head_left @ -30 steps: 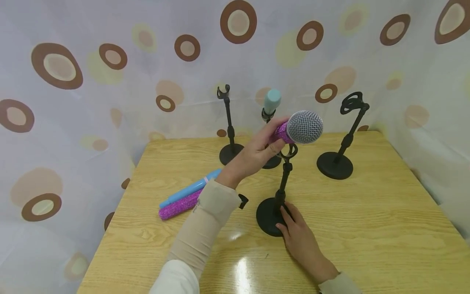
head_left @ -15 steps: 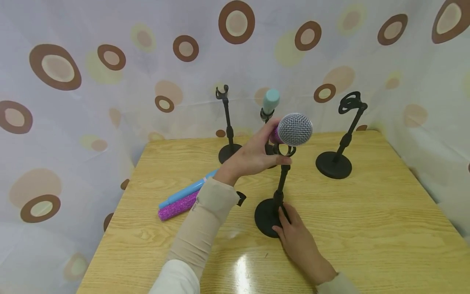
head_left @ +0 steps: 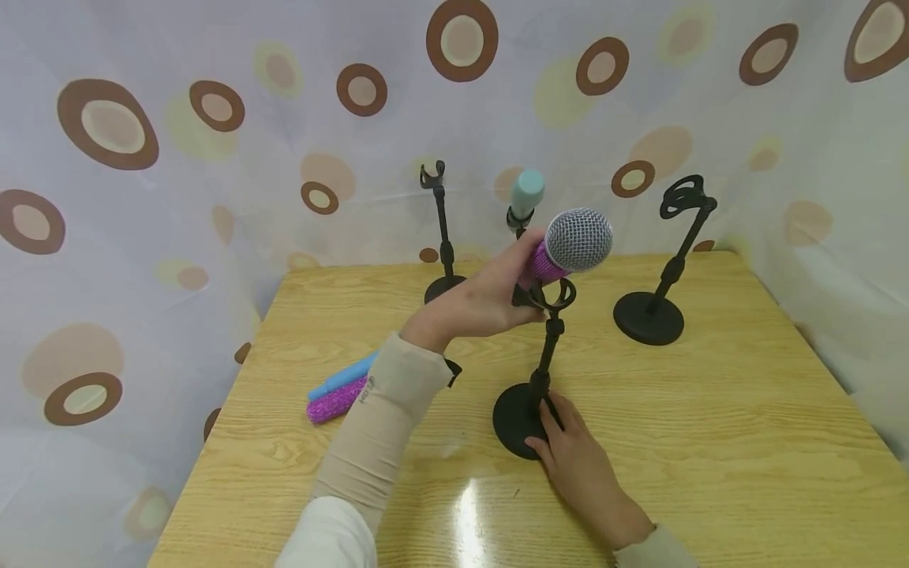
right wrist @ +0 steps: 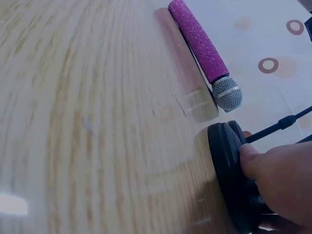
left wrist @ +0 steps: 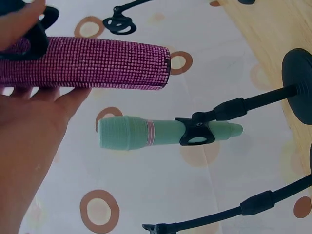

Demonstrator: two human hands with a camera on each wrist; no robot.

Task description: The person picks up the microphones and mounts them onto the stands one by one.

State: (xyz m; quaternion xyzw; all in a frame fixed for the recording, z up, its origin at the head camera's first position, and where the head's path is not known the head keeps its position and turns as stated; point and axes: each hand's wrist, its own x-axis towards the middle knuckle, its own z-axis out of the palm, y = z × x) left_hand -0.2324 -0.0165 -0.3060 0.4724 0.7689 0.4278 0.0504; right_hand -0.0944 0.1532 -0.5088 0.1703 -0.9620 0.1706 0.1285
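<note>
My left hand holds a purple glittery microphone with a silver mesh head, tilted, at the clip of the nearest black stand. In the left wrist view, the handle lies along my fingers and part of the dark clip crosses it near the thumb. Whether the handle is seated in the clip, I cannot tell. Low on that stand, my right hand grips the round base by the post. The right wrist view has the thumb on top of the base; the other fingers are mostly hidden.
Behind stand a left stand, a right stand, and a stand bearing a mint-green microphone. A blue microphone and another purple one lie at left, partly behind my sleeve. A patterned curtain backs the table.
The held microphone has shifted slightly left over the clip, then a little up and right. My left thumb has moved from the handle down beside the clip. The right hand stays on the base.
</note>
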